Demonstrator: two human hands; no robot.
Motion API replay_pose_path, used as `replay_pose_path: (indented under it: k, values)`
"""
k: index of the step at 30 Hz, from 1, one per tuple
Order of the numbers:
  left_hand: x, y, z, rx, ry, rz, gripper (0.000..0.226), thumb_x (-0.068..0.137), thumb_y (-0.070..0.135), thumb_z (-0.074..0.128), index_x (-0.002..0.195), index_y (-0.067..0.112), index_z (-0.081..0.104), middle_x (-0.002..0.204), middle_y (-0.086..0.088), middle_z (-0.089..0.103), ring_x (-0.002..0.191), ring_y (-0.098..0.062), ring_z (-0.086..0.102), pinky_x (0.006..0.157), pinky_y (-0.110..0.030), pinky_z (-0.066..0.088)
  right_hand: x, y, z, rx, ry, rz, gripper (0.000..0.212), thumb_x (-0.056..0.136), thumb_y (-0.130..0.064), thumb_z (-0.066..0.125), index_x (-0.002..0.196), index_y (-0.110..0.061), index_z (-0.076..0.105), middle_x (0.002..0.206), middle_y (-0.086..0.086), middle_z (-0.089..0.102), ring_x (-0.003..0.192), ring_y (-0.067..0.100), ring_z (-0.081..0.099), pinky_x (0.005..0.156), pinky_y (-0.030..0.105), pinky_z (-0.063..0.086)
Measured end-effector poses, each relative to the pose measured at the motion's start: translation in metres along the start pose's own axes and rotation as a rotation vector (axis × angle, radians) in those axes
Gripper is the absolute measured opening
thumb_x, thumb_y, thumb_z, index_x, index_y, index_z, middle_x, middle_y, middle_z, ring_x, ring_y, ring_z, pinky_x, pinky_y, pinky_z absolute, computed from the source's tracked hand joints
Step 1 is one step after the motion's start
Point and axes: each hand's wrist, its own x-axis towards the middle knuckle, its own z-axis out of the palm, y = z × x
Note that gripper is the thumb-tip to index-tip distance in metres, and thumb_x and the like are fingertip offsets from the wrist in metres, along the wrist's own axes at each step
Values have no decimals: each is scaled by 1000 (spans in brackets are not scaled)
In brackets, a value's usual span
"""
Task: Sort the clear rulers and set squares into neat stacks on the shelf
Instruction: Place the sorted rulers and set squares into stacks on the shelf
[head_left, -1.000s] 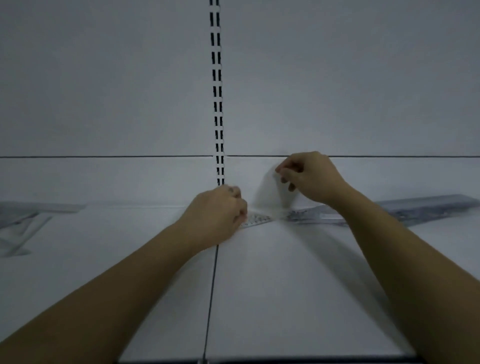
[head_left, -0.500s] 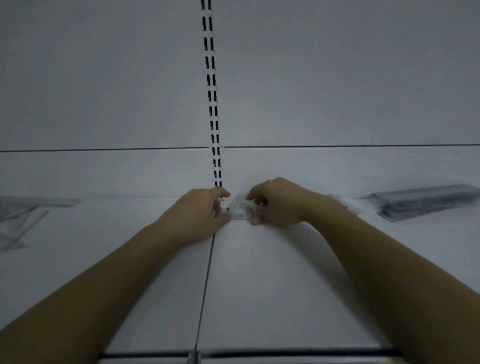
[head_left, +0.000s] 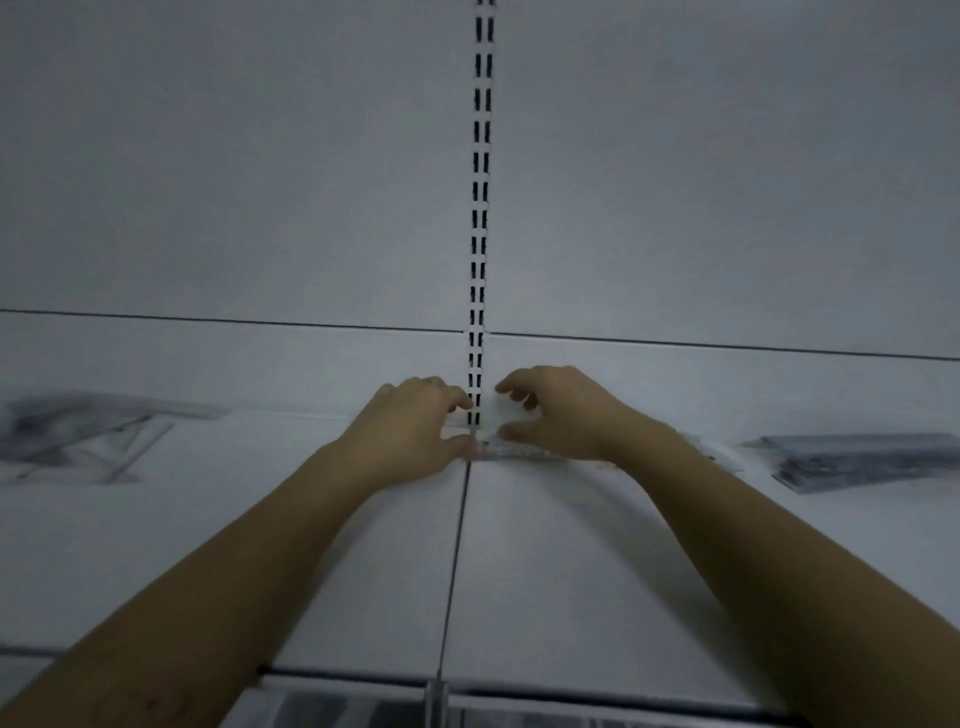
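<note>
Matt white shelving, clear plastic pieces

The shelf (head_left: 545, 561) looks like smooth painted metal in a matt white coat, and the back panel (head_left: 260, 182) has the same finish. The slotted upright (head_left: 480, 208) is white metal punched with 2 rows of slots. The clear piece (head_left: 511, 451) is transparent plastic with printed marks. The ruler stack (head_left: 862, 460) and the blurred left pile (head_left: 78, 436) look see-through and faintly shiny.

the clear piece (head_left: 519, 453) between the left hand (head_left: 410, 431) and right hand (head_left: 566, 415) shows only as a thin printed edge, mostly under the right hand; whether either hand pinches it cannot be told. the left pile (head_left: 78, 441) is smeared and cut by the frame edge, its shapes unclear. the right stack (head_left: 862, 460) runs off the right edge.
</note>
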Motion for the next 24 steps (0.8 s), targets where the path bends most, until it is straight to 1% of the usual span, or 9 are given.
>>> replay_pose_path:
  k: [2,5,9,13,16,18,21,24]
  values:
    - [-8,-11,-16,81,18,-31,57,85,59,54,133,28,49,132,1,54,118,-20,49,99,-40,39,7,-18,-4,-4,20,-54,60,82,-43,70,135,-25,49,127,0,58,109,16,56,95,33,47]
    - [-32,-39,-37,154,49,-98,59,85,62,51,133,28,48,133,1,53,120,-21,48,99,-40,38,22,-52,-6,-24,-34,-122,68,81,-46,70,139,-28,42,133,-2,54,113,16,52,97,33,45]
    - [-79,-98,-62,195,50,-267,59,85,63,49,133,29,48,136,1,51,123,-21,46,101,-41,36,48,-115,3,-37,-87,-231,73,81,-51,68,143,-28,36,138,-1,49,121,18,49,101,34,42]
    - [-134,-158,-78,185,58,-431,58,86,61,51,132,26,50,134,0,53,121,-21,48,100,-40,40,73,-187,29,27,-156,-355,70,84,-48,67,143,-26,37,140,0,48,123,18,48,102,35,41]
    - [-177,-201,-87,188,67,-538,61,82,64,50,130,26,53,134,-1,54,120,-23,50,99,-42,42,89,-236,55,25,-211,-434,65,86,-48,64,142,-25,40,140,2,47,123,20,48,100,32,40]
    - [-204,-228,-93,204,54,-642,62,83,64,49,134,29,48,139,-2,50,124,-25,46,102,-43,39,99,-265,72,25,-242,-458,63,87,-50,61,141,-25,41,142,2,46,125,21,47,99,31,37]
    - [-238,-264,-97,187,24,-815,66,84,66,47,141,34,38,147,-3,41,132,-28,39,106,-48,32,111,-299,92,-11,-267,-463,64,91,-51,55,145,-24,36,149,3,39,133,23,40,104,33,33]
    - [-253,-284,-94,127,62,-886,71,80,74,46,137,34,43,144,-1,46,130,-28,40,105,-49,30,124,-320,108,-49,-242,-425,62,92,-52,51,145,-22,37,150,5,40,134,25,39,105,33,33]
